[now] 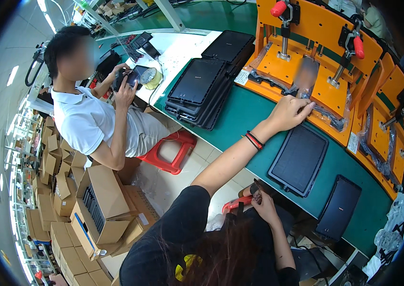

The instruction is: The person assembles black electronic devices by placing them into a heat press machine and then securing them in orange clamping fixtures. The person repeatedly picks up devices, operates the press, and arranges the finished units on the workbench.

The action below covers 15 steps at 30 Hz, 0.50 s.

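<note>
My left hand (288, 113), with a red and black band on its wrist, reaches to the front edge of an orange clamping fixture (271, 64). Its fingers are curled together beside a black frame part with clear film (328, 117); what they grip is hidden. Low at the bench's near edge, my right hand (265, 208) is closed around a small dark object (255, 191) I cannot identify. Between the fixture and the bench edge lies a black rectangular panel (299, 159). A second black panel (339, 207) lies to its right.
Stacked black panels (196, 88) stand left of the fixture on the green bench mat (254, 105). Red-handled toggle clamps (358, 46) rise from the fixture. At left, a seated person (85, 114) holds a dark device. Cardboard boxes (104, 202) and a red stool (171, 152) occupy the floor.
</note>
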### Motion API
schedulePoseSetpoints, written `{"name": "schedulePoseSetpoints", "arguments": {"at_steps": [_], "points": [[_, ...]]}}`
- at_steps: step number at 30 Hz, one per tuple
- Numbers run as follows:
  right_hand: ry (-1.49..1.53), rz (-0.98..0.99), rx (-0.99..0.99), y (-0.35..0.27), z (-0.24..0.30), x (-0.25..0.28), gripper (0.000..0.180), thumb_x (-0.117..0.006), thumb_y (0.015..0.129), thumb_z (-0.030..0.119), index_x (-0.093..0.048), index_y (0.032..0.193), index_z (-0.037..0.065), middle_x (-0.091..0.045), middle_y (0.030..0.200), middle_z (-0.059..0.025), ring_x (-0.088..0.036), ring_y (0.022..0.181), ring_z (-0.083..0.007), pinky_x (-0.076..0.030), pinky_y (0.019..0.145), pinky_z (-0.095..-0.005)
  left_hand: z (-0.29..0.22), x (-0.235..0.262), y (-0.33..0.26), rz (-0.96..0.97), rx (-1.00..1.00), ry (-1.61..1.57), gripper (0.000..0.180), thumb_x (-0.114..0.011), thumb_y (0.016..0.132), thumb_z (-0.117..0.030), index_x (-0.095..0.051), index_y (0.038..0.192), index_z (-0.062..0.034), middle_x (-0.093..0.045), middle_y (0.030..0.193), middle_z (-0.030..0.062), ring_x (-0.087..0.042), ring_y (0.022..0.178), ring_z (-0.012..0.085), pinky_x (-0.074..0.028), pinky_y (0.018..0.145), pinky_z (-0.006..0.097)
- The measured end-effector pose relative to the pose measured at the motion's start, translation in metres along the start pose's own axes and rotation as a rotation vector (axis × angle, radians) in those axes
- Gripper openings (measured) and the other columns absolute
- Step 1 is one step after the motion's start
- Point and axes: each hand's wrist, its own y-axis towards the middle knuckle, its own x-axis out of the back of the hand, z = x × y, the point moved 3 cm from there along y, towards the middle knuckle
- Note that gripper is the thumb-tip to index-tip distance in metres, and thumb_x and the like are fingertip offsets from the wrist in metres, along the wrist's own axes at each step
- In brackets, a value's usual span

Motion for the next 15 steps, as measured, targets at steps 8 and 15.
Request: {"name": "schedulePoseSetpoints", "arguments": {"at_steps": [8,15], "points": [[-0.028,-0.025,-0.002,0.000,-0.014,-0.003,0.014,-0.060,0.079,0.002,-0.052,0.090,-0.003,-0.057,0.081,-0.0109,-0.057,0.075,-0.0193,-0.046,0.071,-0.0313,-0.001,0.000,0.001,0.003,0.014,0.030,0.028,-0.053,0.091,-0.019,-0.065,0.075,0.0005,-0.060,0.062,0.0172,-0.059,0.054,0.0318,-0.045,0.050,0.037],[0.037,-0.039,0.043,0.004,-0.014,-0.007,0.013,-0.058,0.078,-0.003,-0.050,0.088,-0.003,-0.055,0.080,-0.0079,-0.051,0.071,-0.0134,-0.044,0.068,-0.0278,-0.002,0.001,-0.001,-0.022,0.004,0.025,0.027,-0.054,0.090,-0.018,-0.065,0.074,0.0002,-0.058,0.059,0.0176,-0.057,0.051,0.0317,-0.043,0.049,0.037]]}}
